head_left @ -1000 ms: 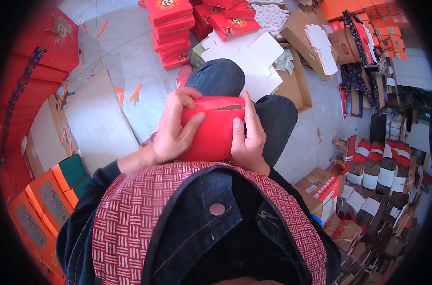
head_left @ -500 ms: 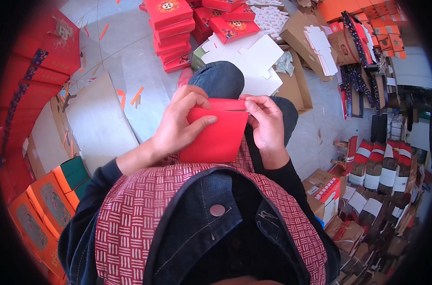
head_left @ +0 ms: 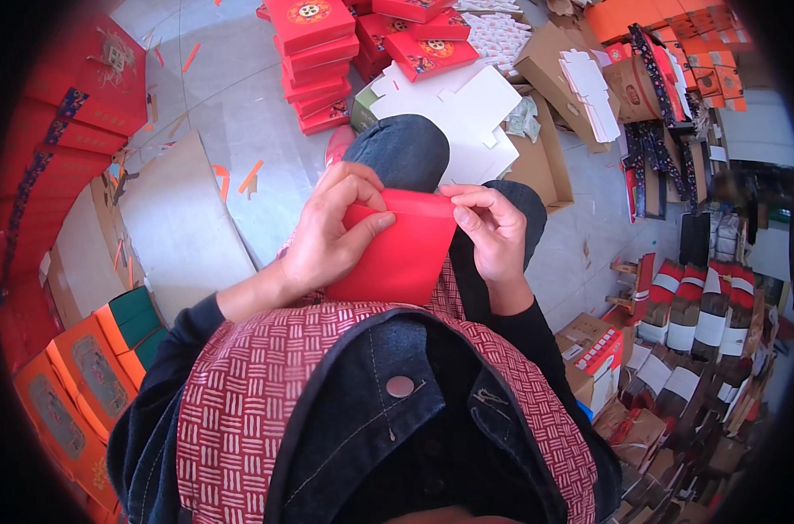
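Note:
A plain red cardboard box (head_left: 388,262) lies over my lap, its broad face toward me and its far end between my two hands. My left hand (head_left: 334,229) grips its left side, thumb flat on the front face and fingers curled around the back. At the far right corner, my right hand (head_left: 491,230) pinches the edge between thumb and fingers. A narrow red flap (head_left: 419,203) lies along the far edge, folded over. The box's underside and my left fingertips are hidden.
Red patterned boxes (head_left: 314,26) stand stacked ahead, beside flat white card sheets (head_left: 454,109) and an open brown carton (head_left: 541,162). Large red boxes (head_left: 87,109) rise at far left, with orange boxes (head_left: 91,367) nearer. Bundled stacks (head_left: 698,301) fill the right. Orange scraps litter the floor.
The slit along the box's far edge has closed, and the flap now lies down over it. My right fingers have shifted slightly at the corner; my left hand keeps its grip.

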A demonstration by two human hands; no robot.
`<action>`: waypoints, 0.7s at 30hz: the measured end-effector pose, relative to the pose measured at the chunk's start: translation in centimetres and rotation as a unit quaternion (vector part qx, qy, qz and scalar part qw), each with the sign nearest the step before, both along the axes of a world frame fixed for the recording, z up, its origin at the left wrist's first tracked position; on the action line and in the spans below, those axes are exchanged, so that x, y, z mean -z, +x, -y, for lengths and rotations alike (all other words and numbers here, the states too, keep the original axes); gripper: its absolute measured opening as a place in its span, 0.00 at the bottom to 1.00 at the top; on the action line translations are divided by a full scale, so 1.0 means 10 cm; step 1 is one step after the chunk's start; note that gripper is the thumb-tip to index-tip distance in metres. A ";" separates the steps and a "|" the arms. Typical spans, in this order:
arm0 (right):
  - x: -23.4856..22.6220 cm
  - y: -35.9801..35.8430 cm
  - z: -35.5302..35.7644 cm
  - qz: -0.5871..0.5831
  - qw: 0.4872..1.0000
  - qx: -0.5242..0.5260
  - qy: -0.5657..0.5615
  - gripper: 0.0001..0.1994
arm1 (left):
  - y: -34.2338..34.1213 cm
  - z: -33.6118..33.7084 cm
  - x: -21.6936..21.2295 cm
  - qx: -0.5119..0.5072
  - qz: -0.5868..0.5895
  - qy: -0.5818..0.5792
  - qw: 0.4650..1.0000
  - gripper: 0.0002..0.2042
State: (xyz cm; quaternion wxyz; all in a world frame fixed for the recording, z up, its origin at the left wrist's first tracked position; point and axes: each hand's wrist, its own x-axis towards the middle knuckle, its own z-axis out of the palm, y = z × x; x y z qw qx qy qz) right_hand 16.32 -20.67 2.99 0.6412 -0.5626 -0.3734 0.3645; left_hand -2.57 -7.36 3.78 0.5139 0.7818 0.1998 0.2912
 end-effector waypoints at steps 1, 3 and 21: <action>0.00 0.01 -0.01 -0.010 1.000 -0.002 -0.011 0.02 | 0.00 -0.01 0.00 0.000 0.001 0.007 1.000 0.06; -0.01 -0.02 -0.05 -0.087 0.996 0.015 -0.035 0.01 | 0.00 -0.02 -0.01 0.001 0.002 0.020 1.000 0.07; -0.05 0.10 0.04 -0.034 0.993 -0.112 -0.011 0.05 | 0.03 -0.08 -0.06 0.036 0.012 0.069 0.997 0.08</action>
